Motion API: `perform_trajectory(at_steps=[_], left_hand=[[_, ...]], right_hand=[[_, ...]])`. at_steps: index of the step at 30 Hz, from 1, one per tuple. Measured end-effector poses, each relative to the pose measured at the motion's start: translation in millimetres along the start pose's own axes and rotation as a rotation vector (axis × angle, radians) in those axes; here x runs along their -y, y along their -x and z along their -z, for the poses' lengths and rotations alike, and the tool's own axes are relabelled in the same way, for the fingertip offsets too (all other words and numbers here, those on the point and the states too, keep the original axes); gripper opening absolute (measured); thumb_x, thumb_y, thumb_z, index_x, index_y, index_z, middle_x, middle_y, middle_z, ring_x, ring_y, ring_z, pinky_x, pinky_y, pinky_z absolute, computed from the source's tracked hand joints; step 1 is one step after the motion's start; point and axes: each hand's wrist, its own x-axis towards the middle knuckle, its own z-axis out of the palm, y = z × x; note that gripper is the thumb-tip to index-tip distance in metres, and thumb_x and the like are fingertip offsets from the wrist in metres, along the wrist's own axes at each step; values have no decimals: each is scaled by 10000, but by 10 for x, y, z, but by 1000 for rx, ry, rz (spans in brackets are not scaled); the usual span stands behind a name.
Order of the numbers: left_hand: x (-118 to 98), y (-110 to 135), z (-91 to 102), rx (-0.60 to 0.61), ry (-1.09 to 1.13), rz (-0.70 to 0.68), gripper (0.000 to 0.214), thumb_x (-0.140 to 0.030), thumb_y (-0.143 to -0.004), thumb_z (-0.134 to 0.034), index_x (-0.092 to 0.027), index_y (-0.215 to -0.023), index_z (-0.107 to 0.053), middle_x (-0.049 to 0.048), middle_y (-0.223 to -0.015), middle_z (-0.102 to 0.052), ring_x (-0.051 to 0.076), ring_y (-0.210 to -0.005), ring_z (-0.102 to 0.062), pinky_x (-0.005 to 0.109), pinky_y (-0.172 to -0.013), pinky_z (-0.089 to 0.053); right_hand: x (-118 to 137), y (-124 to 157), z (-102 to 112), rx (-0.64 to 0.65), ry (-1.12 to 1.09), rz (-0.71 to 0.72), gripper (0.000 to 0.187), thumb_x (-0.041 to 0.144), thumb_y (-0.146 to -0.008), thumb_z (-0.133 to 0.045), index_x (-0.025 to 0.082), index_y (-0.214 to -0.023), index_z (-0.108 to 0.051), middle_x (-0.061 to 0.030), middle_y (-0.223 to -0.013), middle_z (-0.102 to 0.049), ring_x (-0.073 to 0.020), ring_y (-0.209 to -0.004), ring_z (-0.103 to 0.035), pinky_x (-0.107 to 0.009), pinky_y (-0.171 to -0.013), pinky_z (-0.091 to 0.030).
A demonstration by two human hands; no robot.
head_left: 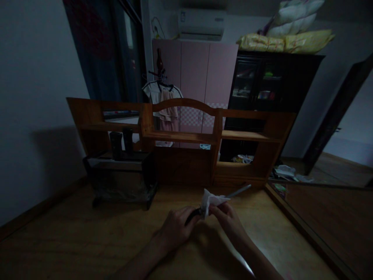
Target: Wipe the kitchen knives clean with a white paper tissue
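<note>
Over a wooden desk [87,241], my left hand [176,227] is closed round the dark handle of a knife [237,191]. Its thin pale blade points up and to the right. My right hand [229,217] pinches a crumpled white tissue [212,200] that is wrapped round the blade near the handle. Both hands are close together, a little above the desk top. The room is dim and fine detail is hard to make out.
A wooden shelf unit [186,136] stands along the desk's back edge, with a dark rack [122,175] at its left. Behind it are a pink wardrobe [204,77], hanging clothes [164,101] and a dark cabinet [268,85] with bedding on top.
</note>
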Motion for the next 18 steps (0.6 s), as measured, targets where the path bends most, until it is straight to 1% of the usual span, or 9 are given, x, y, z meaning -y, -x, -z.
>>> perform_trajectory(at_steps=[4,9,15,18], left_hand=[[-14,-4,3,-8,8,-11,173,-274,-911,-487,-225,-1039,-591,20,-960,-682,165,-837,-643,268,-756,-494],[3,8,-10,-23,-11,-15,183,-276,-895,-512,-225,-1051,-592,22,-970,-682,168,-843,-645,268,-757,-501],[10,16,-6,-46,-55,-56,203,-276,-913,-459,-208,-1023,-614,43,-885,-689,164,-763,-655,251,-705,-510],[2,12,-2,-33,-59,-38,191,-287,-914,-462,-213,-1002,-614,34,-881,-689,161,-761,-654,247,-696,-507]], right_hand=[[-16,0,1,-14,7,-2,204,360,-771,-684,156,-770,-667,-44,-784,-671,-209,-794,-604,-308,-762,-446],[-40,-4,-1,-9,-9,0,216,367,-764,-686,152,-777,-663,-54,-789,-673,-221,-792,-608,-327,-761,-457],[23,22,-28,-25,5,-28,230,381,-764,-685,153,-761,-661,-51,-762,-669,-219,-770,-611,-317,-741,-454],[42,28,-38,-26,-13,-31,228,379,-760,-683,152,-762,-665,-50,-756,-664,-216,-766,-604,-311,-733,-454]])
